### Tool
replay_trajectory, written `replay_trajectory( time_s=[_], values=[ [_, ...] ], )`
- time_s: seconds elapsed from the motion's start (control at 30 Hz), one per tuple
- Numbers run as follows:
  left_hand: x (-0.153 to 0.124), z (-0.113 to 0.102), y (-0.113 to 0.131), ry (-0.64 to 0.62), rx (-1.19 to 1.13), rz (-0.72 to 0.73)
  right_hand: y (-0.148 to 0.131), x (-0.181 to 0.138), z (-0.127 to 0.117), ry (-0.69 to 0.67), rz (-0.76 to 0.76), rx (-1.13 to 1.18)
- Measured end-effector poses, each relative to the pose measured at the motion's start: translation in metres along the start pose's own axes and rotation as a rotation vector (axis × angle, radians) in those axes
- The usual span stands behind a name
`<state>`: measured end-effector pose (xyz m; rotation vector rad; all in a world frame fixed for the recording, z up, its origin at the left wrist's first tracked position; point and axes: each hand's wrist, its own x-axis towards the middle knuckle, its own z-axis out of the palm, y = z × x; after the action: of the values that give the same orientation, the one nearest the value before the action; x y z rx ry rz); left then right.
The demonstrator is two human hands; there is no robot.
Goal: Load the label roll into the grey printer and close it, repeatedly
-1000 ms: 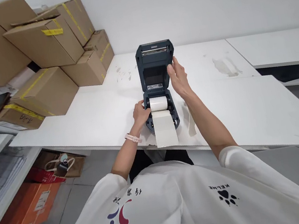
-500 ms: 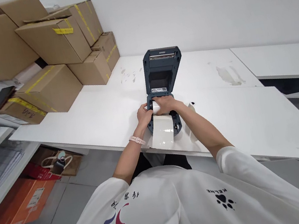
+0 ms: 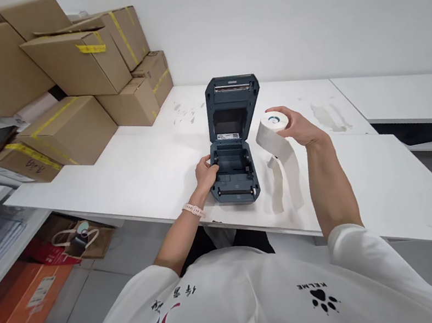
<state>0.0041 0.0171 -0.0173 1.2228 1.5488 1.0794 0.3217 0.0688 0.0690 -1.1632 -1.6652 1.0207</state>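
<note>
A dark label printer (image 3: pixel 234 172) stands on the white table with its lid (image 3: pixel 232 105) raised, and its inside shows no roll. My left hand (image 3: pixel 206 173) grips the printer's left edge, thumb over the rim. Right of the printer, my right hand (image 3: pixel 295 124) holds a white label roll (image 3: pixel 268 127) above the table, its core facing up. A loose strip of labels (image 3: pixel 292 170) hangs down from the roll. Beneath and beside it, a curled strip of paper (image 3: pixel 276 187) lies on the table, partly hidden by the roll's tail.
Several cardboard boxes (image 3: pixel 77 63) are stacked at the left end of the white table (image 3: pixel 150 167). An orange box (image 3: pixel 26 298) and a paper bag (image 3: pixel 96 241) sit on the floor at left. Another white table (image 3: pixel 417 92) adjoins on the right.
My right hand has lifted the label roll out of the printer and carried it to the right, its loose end trailing. My left hand has shifted from the roll area onto the printer's left edge.
</note>
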Motion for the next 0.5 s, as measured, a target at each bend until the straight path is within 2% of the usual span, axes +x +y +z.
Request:
replay_trajectory(
  time_s=[0.1,0.2,0.3,0.4,0.5],
  values=[
    [0.001,0.001,0.001,0.004,-0.009,-0.01,0.033,0.015,0.0,0.109,0.113,0.051],
    [0.001,0.001,0.001,0.001,-0.012,-0.02,0.064,0.029,0.014,0.196,0.187,0.055],
    [0.001,0.0,0.002,-0.001,-0.004,-0.017,0.087,0.036,0.03,0.227,0.231,0.036],
    [0.0,0.0,0.001,-0.007,-0.014,-0.015,0.096,0.036,0.038,0.228,0.273,0.022],
    [0.0,0.0,0.0,-0.016,-0.022,-0.017,0.094,0.023,0.028,0.185,0.273,0.041]
  ],
)
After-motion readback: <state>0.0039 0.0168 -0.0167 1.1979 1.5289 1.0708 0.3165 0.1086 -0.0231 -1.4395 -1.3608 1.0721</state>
